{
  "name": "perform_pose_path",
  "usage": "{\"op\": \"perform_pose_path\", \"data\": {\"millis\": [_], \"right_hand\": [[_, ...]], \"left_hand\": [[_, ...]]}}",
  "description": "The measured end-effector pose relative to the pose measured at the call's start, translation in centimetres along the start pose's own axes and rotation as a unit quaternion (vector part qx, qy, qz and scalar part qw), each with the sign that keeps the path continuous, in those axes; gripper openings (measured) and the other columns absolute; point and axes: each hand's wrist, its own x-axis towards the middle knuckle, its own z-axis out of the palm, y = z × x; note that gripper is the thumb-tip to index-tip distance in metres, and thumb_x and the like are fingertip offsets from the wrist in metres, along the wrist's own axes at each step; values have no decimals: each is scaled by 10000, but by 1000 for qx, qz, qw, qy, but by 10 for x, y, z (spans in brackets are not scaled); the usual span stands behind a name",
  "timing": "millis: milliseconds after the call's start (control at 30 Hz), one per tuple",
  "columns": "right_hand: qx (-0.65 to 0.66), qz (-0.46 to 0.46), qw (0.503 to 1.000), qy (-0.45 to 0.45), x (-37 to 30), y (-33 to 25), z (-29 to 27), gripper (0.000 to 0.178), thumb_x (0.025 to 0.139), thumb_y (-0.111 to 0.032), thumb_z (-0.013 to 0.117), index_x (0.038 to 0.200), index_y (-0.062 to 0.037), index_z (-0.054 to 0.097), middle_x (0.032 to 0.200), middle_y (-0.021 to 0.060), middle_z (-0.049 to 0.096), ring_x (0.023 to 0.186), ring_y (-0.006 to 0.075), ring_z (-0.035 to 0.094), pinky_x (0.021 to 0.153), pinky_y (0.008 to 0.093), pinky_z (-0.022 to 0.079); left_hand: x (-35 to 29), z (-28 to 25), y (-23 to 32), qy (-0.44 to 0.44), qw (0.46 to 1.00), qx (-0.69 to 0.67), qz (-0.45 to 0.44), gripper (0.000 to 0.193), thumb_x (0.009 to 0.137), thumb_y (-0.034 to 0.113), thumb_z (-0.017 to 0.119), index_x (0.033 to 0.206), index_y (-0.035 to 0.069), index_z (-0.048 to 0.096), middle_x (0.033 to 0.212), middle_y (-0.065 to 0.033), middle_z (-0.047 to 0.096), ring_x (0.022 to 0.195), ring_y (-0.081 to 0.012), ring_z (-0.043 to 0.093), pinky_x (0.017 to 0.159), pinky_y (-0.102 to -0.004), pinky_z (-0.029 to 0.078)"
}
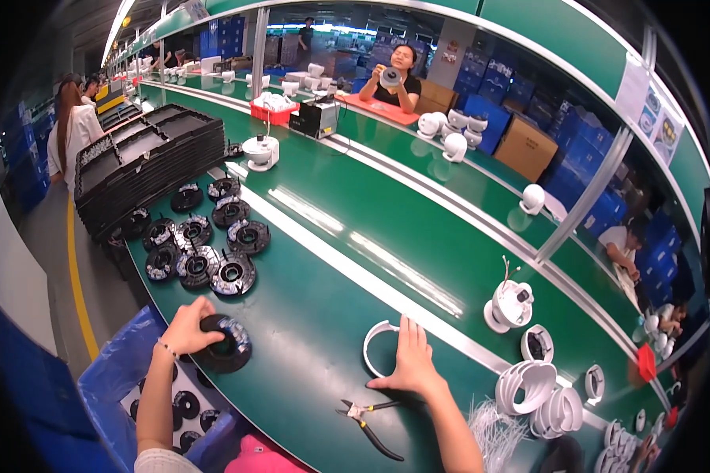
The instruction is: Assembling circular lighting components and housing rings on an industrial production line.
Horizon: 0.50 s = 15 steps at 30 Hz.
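Note:
My left hand (188, 328) pinches the near-left rim of a black round disc-shaped part (238, 347) with a hole in its middle and small fittings on its face. It is over the bench's left front edge. My right hand (410, 359) spans a thin white plastic ring (368, 344) on the green bench, thumb at its near end and fingers at its far end; the ring's right side is hidden by the hand. Just in front of that hand lie side cutters (368, 419) with black-and-yellow handles, jaws parted.
Several similar black discs (233, 273) lie at the left, beside stacked black trays (146, 158). A blue-lined bin (106, 370) with black parts stands below the edge. White rings (525, 386), white ties (497, 430) and a white camera-like housing (510, 304) are at right. A person (394, 83) works across.

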Motion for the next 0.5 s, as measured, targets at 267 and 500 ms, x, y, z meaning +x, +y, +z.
{"op": "perform_pose_path", "data": {"millis": [267, 500], "right_hand": [[95, 2, 995, 32, 9, 4, -1, 1261, 416, -370, 810, 1322, 19, 24, 1302, 261, 193, 1193, 405, 225, 939, 511, 252], [506, 39, 806, 304, 21, 38, -16, 1200, 488, -249, 808, 1326, 15, -10, 1319, 278, 187, 1230, 319, 232, 998, 361, 226]], "left_hand": [[94, 60, 93, -29, 906, -411, 102, 256, 744, 10, 597, 987, -21, 519, 918, -75, 572, 823, -125, 546, 729, -249, 454], [121, 172, 151, -43, 788, -608, 88, 309, 797, -14, 519, 1073, 4, 382, 988, -86, 509, 873, -134, 538, 732, -252, 481]]}}
